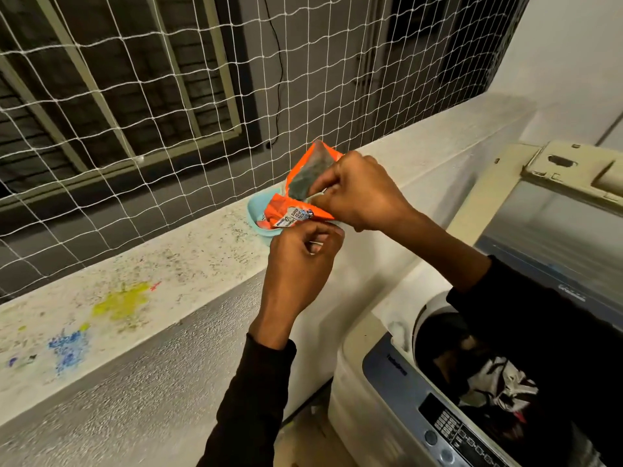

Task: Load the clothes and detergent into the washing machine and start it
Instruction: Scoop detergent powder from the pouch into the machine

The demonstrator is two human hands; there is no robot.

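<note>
An orange detergent packet [296,193] is held up over the ledge, its mouth pulled apart. My left hand [300,261] pinches its lower edge from below. My right hand [357,193] grips its right side and upper flap. Under the packet a pale blue bowl [257,210] sits on the ledge. At the lower right stands the top-loading washing machine [377,392], its lid [546,217] raised. Dark and white clothes [499,382] lie in its drum, partly hidden by my right sleeve. The control panel [448,429] runs along the machine's front edge.
A speckled stone ledge [161,264] with yellow and blue paint stains runs from lower left to upper right. White netting [168,96] stretches above it in front of a barred window. A white wall [566,45] rises behind the machine.
</note>
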